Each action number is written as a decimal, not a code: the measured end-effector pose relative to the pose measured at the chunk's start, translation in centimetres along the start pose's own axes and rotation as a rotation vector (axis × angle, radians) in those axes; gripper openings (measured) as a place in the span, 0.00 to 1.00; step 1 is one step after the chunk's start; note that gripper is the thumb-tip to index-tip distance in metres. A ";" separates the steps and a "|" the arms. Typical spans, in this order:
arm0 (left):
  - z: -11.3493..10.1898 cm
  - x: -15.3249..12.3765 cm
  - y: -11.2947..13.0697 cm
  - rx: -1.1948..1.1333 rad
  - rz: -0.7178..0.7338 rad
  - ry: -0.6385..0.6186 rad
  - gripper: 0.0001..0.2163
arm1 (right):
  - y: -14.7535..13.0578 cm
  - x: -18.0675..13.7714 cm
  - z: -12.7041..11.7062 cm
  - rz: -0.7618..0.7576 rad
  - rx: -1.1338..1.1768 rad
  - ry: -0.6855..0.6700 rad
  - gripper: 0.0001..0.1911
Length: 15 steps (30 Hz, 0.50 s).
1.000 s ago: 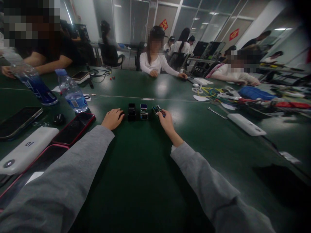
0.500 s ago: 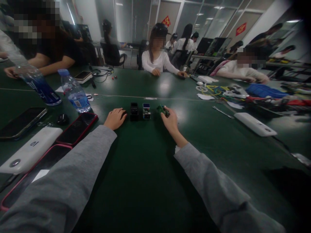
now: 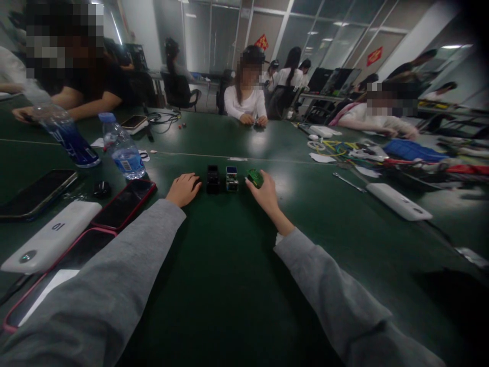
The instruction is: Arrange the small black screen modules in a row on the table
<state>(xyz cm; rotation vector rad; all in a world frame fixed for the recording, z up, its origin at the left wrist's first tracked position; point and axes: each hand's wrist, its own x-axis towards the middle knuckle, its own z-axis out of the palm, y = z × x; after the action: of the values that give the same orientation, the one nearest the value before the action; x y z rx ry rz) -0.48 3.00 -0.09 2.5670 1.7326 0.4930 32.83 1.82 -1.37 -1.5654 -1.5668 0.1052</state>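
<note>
Right hand (image 3: 266,193) pinching board (image 3: 255,178), just right of module (image 3: 231,179). Left hand (image 3: 184,190) palm-down beside black case (image 3: 213,179), fingers loosely spread, holding nothing. Leftward drift could knock module; slack pinch could drop board.

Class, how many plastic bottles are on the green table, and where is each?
2: a taller bottle at the left, and a blue-capped bottle to its right, nearer the left hand.

Dim light leaves pale glare on the green tabletop (image 3: 221,239). Edges look stretched; the upper-right corner blackens.
</note>
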 end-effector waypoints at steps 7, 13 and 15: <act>-0.4 -0.2 0.5 -0.008 -0.010 -0.011 0.22 | -0.2 -1.7 -5.8 -0.081 0.010 -0.288 0.32; -0.4 -0.3 0.7 -0.007 -0.020 0.002 0.21 | 4.4 -8.9 -19.2 0.089 -0.068 -0.441 0.32; -0.5 -0.3 0.7 -0.009 -0.019 -0.004 0.21 | 4.9 -11.2 -24.1 0.137 -0.125 -0.309 0.28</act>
<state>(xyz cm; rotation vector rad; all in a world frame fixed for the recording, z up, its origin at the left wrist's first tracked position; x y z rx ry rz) -0.06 2.31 0.41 2.5408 1.7481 0.4937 49.22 -18.87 4.28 -1.8217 -1.7271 0.3454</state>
